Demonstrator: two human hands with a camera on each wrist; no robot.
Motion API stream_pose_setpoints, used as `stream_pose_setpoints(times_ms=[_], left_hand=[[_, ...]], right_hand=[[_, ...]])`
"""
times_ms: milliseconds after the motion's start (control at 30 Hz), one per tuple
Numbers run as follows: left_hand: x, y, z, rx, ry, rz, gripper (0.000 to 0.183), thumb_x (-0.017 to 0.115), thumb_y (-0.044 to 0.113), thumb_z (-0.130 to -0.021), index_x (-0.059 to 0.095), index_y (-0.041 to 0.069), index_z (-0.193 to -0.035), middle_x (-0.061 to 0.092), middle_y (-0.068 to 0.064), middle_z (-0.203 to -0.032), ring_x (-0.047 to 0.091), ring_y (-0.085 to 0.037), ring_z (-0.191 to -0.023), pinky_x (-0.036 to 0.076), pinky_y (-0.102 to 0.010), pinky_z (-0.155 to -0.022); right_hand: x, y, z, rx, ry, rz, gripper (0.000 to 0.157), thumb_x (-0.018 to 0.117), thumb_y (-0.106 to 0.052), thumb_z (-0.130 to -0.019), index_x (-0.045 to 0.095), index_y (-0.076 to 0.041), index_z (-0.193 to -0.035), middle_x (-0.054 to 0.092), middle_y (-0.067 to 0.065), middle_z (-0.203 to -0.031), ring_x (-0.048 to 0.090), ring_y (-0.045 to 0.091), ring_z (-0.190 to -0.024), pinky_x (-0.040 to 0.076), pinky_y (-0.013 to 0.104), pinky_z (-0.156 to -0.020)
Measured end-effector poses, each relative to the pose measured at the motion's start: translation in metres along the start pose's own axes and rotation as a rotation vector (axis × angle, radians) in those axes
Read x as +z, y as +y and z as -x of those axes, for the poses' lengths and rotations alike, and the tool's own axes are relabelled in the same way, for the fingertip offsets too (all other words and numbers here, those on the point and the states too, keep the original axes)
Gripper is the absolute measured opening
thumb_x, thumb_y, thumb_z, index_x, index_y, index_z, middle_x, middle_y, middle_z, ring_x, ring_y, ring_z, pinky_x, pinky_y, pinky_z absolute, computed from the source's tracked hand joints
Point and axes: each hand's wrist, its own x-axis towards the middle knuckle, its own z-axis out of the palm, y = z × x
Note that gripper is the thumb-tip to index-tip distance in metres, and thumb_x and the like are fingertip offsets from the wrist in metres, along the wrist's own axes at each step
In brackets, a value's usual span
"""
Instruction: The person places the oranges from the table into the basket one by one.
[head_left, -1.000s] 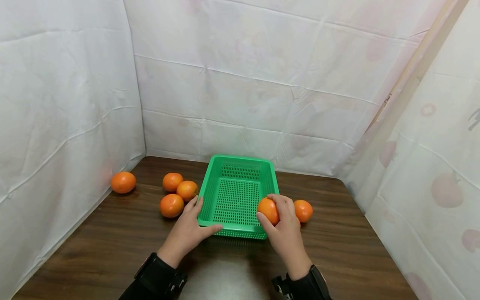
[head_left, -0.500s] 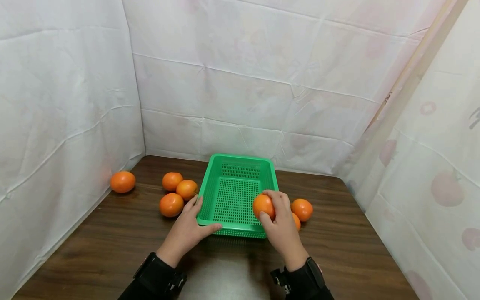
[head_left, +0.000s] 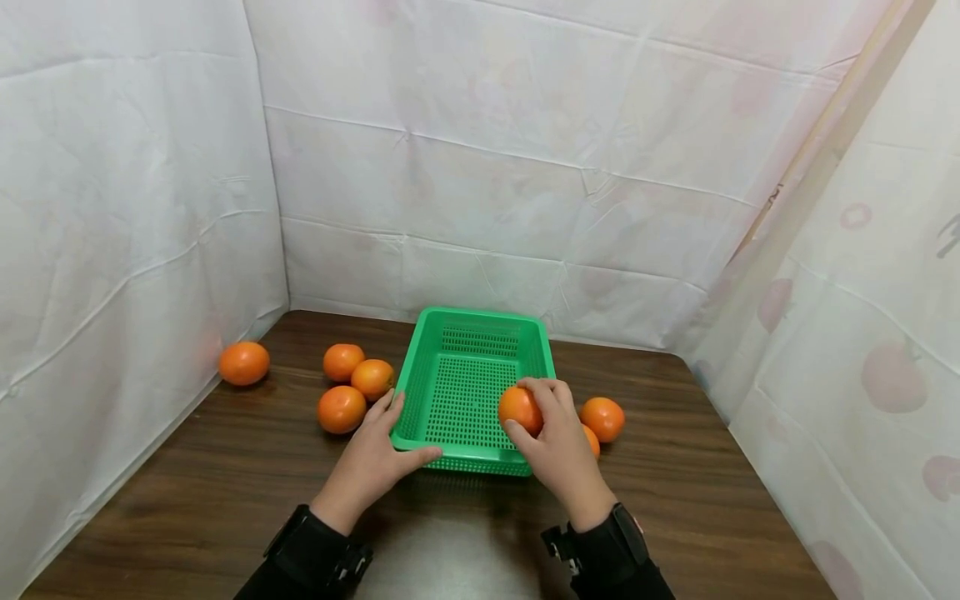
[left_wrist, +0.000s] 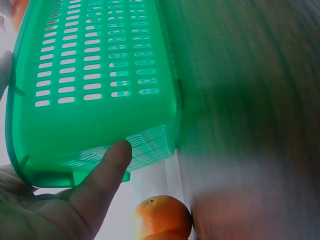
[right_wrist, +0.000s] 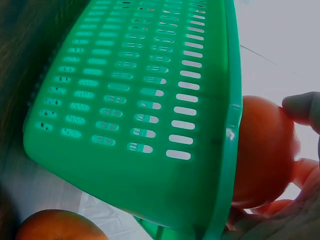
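Note:
In the head view my right hand (head_left: 558,442) holds an orange (head_left: 520,408) between thumb and fingers, over the near right part of a green plastic basket (head_left: 408,367). From the right wrist, the held orange (right_wrist: 265,155) shows beyond the basket's rim (right_wrist: 234,125). My left hand (head_left: 371,462) lies at the near left corner, its fingers along the outer left side and its thumb along the front rim. One straight finger (left_wrist: 107,172) touches the basket's outer wall in the left wrist view. The basket's visible floor is bare green mesh.
Left of the basket sit three oranges (head_left: 342,409) in a cluster, with one more orange (head_left: 243,363) by the left curtain. Two oranges (head_left: 602,419) lie to the right, one partly behind my right hand. White curtains (head_left: 487,167) enclose the dark wooden table (head_left: 225,500).
My right hand has moved left with the orange, from the basket's right rim to over its inside, uncovering more of an orange behind it. My left hand and the basket stay nearly still.

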Motion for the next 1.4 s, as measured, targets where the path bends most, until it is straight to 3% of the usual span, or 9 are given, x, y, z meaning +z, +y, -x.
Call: stream_pose_setpoints(times_ms=[600, 1033, 1167, 1300, 1400], left_hand=[[0.001, 0.0, 0.0, -0.027, -0.01, 0.048, 0.117, 0.083, 0.066, -0.083, 0.027, 0.01, -0.169, 0.023, -0.016, -0.177, 0.028, -0.041, -0.161, 0.035, -0.064, -0.124], [0.003, 0.007, 0.001, 0.014, -0.022, -0.026, 0.118, 0.069, 0.074, -0.091, 0.017, 0.004, -0.17, 0.004, -0.018, -0.18, 0.018, -0.043, -0.163, 0.033, -0.065, -0.125], [0.006, 0.005, 0.0, 0.045, -0.023, 0.003, 0.114, 0.069, 0.072, -0.092, 0.012, 0.014, -0.172, -0.002, -0.014, -0.181, 0.017, -0.045, -0.164, 0.036, -0.067, -0.122], [0.005, 0.008, -0.002, 0.097, -0.001, -0.023, 0.102, 0.071, 0.07, -0.092, 0.025, 0.024, -0.171, 0.002, -0.011, -0.181, 0.024, -0.045, -0.162, 0.041, -0.068, -0.118], [0.004, 0.012, -0.007, 0.114, 0.022, -0.067, 0.099, 0.071, 0.073, -0.089, 0.036, 0.026, -0.168, 0.009, -0.012, -0.181, 0.031, -0.045, -0.159, 0.043, -0.068, -0.116]], right_hand=[[0.013, 0.008, -0.008, 0.027, -0.035, 0.043, 0.049, 0.077, -0.025, -0.098, 0.057, -0.024, -0.143, 0.045, 0.009, -0.148, 0.063, 0.027, -0.109, 0.058, 0.046, -0.089], [0.022, 0.011, -0.013, 0.019, -0.048, 0.145, 0.05, 0.079, -0.024, -0.096, 0.059, -0.021, -0.142, 0.046, 0.015, -0.148, 0.063, 0.03, -0.111, 0.059, 0.047, -0.088], [0.024, 0.011, -0.013, -0.019, -0.051, 0.188, 0.053, 0.081, -0.022, -0.095, 0.06, -0.017, -0.143, 0.048, 0.017, -0.146, 0.064, 0.031, -0.111, 0.059, 0.045, -0.087], [0.025, 0.012, -0.013, -0.051, -0.051, 0.211, 0.054, 0.081, -0.021, -0.094, 0.06, -0.015, -0.144, 0.05, 0.016, -0.143, 0.064, 0.029, -0.108, 0.059, 0.043, -0.086], [0.026, 0.013, -0.013, -0.064, -0.047, 0.217, 0.054, 0.081, -0.021, -0.094, 0.06, -0.014, -0.144, 0.051, 0.016, -0.142, 0.064, 0.028, -0.107, 0.059, 0.043, -0.086]])
